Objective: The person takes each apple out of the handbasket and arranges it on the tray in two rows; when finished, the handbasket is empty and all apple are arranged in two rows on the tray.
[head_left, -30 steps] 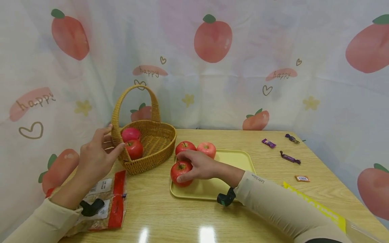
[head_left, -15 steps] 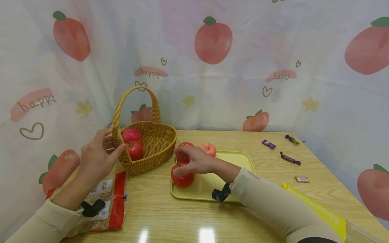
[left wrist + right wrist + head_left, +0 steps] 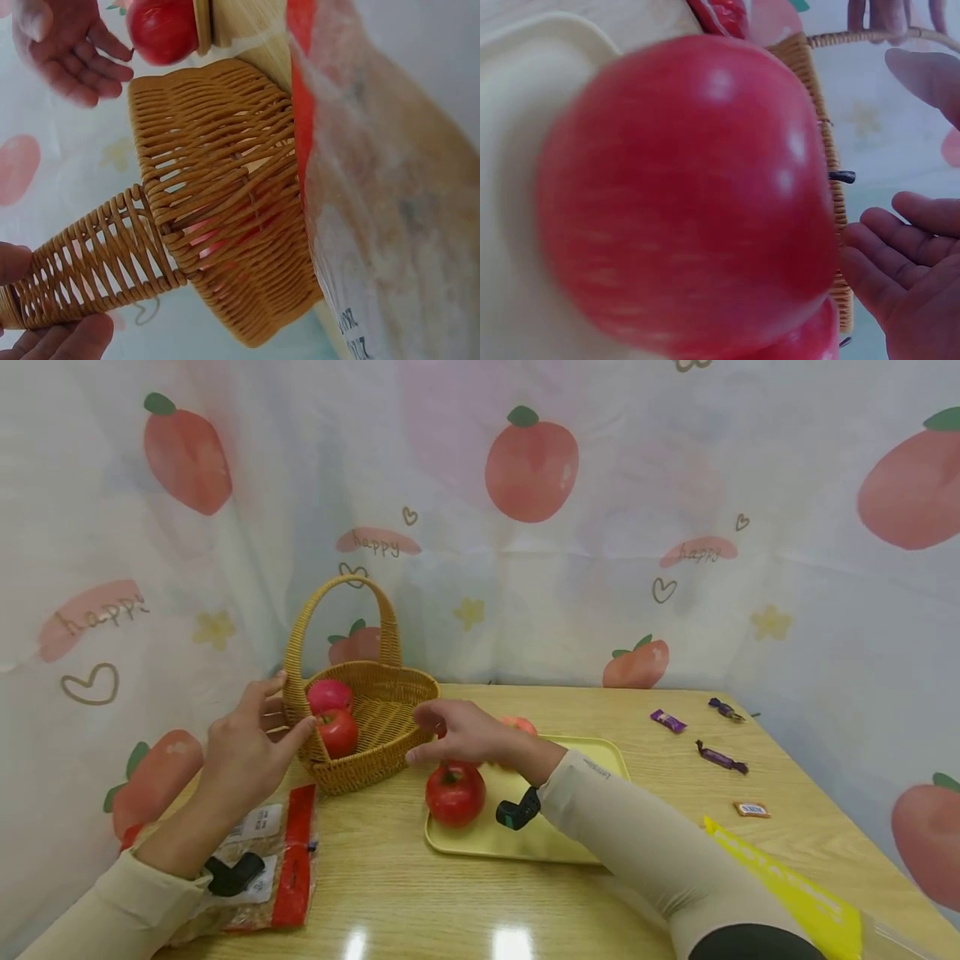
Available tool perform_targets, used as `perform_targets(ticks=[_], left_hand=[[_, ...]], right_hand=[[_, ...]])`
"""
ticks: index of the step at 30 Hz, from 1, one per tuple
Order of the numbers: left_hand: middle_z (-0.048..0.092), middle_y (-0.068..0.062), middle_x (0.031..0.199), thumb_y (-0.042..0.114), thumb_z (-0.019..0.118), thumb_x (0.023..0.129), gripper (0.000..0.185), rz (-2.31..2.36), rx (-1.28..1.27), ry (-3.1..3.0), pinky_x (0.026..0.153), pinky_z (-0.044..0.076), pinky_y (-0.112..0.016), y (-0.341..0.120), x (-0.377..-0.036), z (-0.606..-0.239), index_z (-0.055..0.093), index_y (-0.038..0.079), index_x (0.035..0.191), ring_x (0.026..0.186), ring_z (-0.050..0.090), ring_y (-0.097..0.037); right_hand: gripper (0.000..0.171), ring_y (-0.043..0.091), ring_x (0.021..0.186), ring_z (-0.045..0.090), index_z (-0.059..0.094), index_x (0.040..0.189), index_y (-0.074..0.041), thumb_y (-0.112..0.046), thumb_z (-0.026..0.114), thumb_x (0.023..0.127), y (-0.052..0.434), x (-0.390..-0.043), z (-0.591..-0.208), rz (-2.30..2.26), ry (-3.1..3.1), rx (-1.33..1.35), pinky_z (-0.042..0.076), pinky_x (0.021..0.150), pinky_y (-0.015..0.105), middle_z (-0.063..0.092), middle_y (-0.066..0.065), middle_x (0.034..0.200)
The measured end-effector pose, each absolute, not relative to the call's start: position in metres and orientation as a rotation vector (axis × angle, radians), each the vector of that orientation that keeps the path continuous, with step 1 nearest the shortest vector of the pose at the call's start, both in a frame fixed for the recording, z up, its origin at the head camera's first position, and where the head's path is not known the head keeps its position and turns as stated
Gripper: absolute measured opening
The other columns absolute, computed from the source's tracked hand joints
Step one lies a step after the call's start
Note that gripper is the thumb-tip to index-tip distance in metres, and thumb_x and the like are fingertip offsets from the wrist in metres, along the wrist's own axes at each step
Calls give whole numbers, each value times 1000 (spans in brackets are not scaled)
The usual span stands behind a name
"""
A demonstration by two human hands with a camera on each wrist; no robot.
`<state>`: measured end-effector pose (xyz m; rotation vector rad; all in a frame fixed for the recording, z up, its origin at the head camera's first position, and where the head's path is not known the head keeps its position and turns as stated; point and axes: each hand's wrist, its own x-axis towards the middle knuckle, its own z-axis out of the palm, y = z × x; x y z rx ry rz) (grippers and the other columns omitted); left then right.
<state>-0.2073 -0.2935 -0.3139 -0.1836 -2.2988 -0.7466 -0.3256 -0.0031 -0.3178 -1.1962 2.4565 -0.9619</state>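
My left hand (image 3: 247,739) grips the side of the wicker basket's handle (image 3: 294,647), thumb and fingers on either side of it. Inside the basket (image 3: 401,760) lie a pinkish-red apple (image 3: 330,696) and a red apple (image 3: 337,732). My right hand (image 3: 476,735) hovers between basket and yellow tray (image 3: 517,852), its fingers loosely bent; the left wrist view shows that hand (image 3: 79,56) holding nothing. Just below it a large red apple (image 3: 455,795) sits on the tray's left end. Behind the hand, a second red apple is mostly hidden and a paler apple (image 3: 519,724) partly shows.
A clear bag with red bands (image 3: 292,860) lies at the left front, under my left forearm. Several small wrapped sweets (image 3: 722,757) are scattered on the right of the wooden table (image 3: 405,893). A yellow-edged clear packet (image 3: 795,885) lies near my right sleeve.
My right hand has let go of the large red apple, risen off it and moved left toward the basket. That apple stays on the tray. My left hand keeps its hold on the handle.
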Motion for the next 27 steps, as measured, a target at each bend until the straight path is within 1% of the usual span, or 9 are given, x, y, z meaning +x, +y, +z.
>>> perform_targets(ticks=[3,9,11,16,21,27], left_hand=[[69,-33,121,15,79,93,66,-749,-190,-2299,76,61,-60,-293,-208,-315,46,2,149,95,75,-47],[69,-33,120,13,79,93,66,-738,-199,-2295,77,60,-61,-293,-207,-315,46,1,149,94,75,-48],[69,-33,120,13,79,93,66,-735,-203,-2294,76,60,-61,-293,-207,-315,45,1,149,94,75,-48],[69,-33,121,12,79,92,67,-735,-204,-2294,76,61,-60,-293,-208,-315,45,1,149,93,75,-48],[69,-33,120,10,80,91,67,-741,-210,-2286,75,61,-60,-292,-209,-314,46,1,149,93,75,-47],[70,-33,119,9,80,91,67,-743,-217,-2281,74,61,-59,-292,-209,-314,46,1,148,92,76,-46]], right_hand=[[74,21,130,60,51,151,-10,-43,78,91,-9,-332,-314,-961,2468,-1181,51,109,36,61,5,143],[74,22,133,60,49,152,-9,-43,76,92,-19,-343,-309,-954,2454,-1202,50,111,34,61,7,145],[74,19,134,59,49,153,-10,-44,75,92,-23,-344,-306,-940,2450,-1191,50,112,33,60,5,146],[73,20,135,57,50,152,-10,-44,75,92,-34,-349,-298,-947,2407,-1191,48,113,32,59,4,147],[74,20,134,58,50,151,-8,-42,77,92,-47,-355,-292,-968,2388,-1196,50,111,30,59,5,146],[75,19,131,59,51,151,-8,-45,77,91,-63,-362,-288,-929,2411,-1202,51,109,28,60,6,145]])
